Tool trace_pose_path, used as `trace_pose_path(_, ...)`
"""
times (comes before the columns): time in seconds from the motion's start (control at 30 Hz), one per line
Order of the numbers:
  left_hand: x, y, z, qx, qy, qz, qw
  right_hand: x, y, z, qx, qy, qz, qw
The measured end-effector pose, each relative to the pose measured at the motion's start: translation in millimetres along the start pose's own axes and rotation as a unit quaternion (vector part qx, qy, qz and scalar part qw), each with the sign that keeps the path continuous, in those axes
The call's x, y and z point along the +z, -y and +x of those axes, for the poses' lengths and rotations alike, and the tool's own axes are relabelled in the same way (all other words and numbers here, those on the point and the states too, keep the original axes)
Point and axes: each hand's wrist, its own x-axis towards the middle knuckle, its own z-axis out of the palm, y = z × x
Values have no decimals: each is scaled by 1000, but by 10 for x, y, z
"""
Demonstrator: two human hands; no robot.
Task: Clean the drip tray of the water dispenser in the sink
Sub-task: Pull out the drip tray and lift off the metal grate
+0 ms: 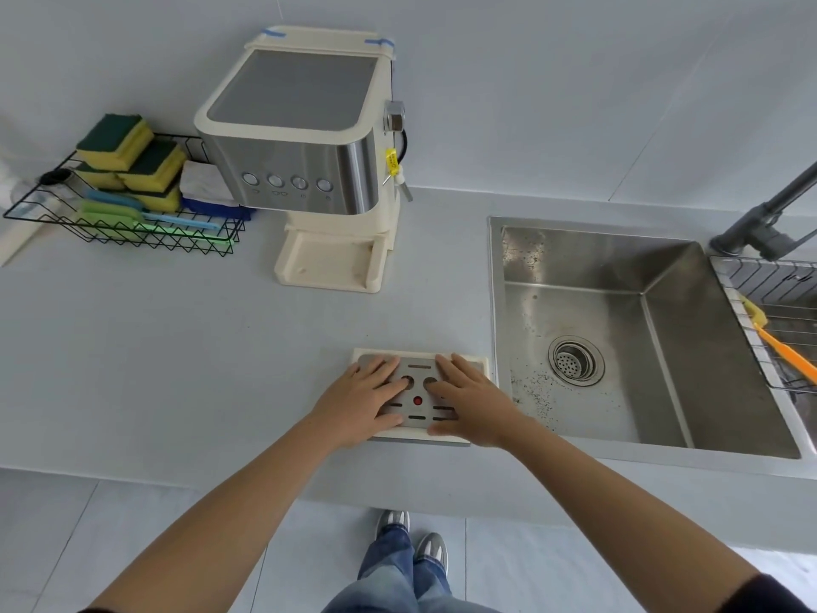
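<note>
Tray (pixel 478 364): lay on the counter (pixel 199 369), lower centre, just left of the sink (pixel 707 347).
Left hand (pixel 367 402): flat, fingers spread on the grate (pixel 418 370).
Right hand (pixel 471 402): likewise flat.
Done: tray out of the dispenser (pixel 305 139).
Left: sink, washing, refitting; sponges (pixel 128 148) unused, upper left.

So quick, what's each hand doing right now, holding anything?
Left hand: open, fingers flat on the grey slotted metal grate of the cream plastic drip tray.
Right hand: open, flat on the same grate.
</note>
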Motion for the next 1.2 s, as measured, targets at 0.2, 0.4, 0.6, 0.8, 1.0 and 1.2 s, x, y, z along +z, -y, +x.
trace_pose_path(0.2,-11,62,47,16,2,-22,1000,-20,-18,38,8,6,0,1000)
trace_pose_path(0.4,-70,107,65,22,-18,-27,999,-128,-37,75,-4,-5,-33,999)
trace_pose_path(0.6,-331,194,258,37,-39,-21,998,-386,-151,191,-8,-49,-49,998)
trace_pose_path(0.8,-557,265,716,60,-43,0,997,-663,-378,385,8,-77,-59,995)
trace_pose_path(1.0,-590,345,1122,71,-32,-1,997,-787,-596,632,29,-67,-61,995)
trace_pose_path(1.2,-473,470,1352,74,-35,3,997,-737,-734,886,38,-39,-46,997)
